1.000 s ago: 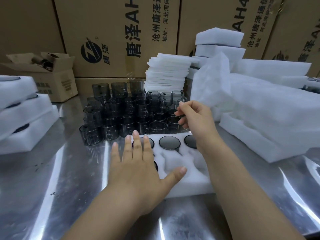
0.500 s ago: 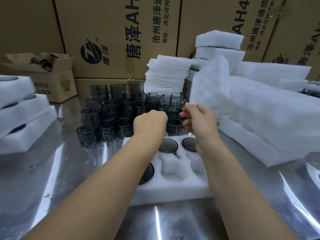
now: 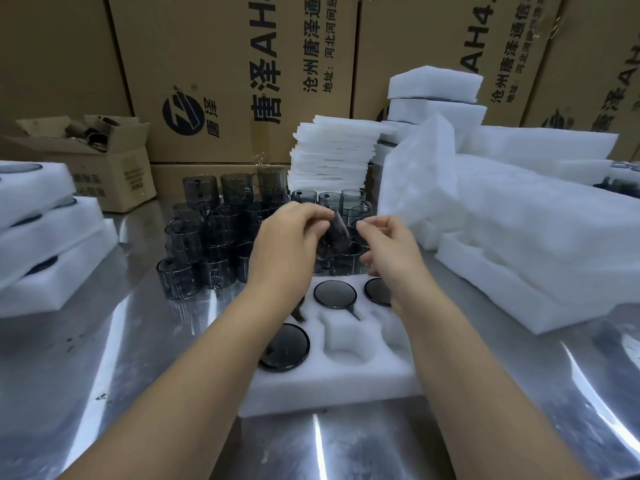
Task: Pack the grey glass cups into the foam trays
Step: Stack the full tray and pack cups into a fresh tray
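Several grey glass cups (image 3: 194, 237) stand stacked in a cluster at the back of the steel table. In front of them lies a white foam tray (image 3: 346, 382). Round dark cup bases fill three of its visible pockets (image 3: 334, 294), and two front pockets (image 3: 346, 341) are empty. My left hand (image 3: 291, 244) grips a blurred, tilted grey cup (image 3: 339, 232) above the front row. My right hand (image 3: 384, 247) is beside it, curled fingers pinching a front-row cup (image 3: 346, 261). My left forearm hides the tray's back-left pocket.
Filled foam trays (image 3: 45, 244) are stacked at the left. Behind the cups stands a pile of foam sheets (image 3: 332, 154), and loose foam (image 3: 519, 237) is heaped at the right. Cardboard cartons (image 3: 225, 81) wall the back, with a small open box (image 3: 104, 161) at far left.
My left hand left the tray, reached to the cups and lifted one, tilting it. My right hand stayed at the front row, rising slightly.
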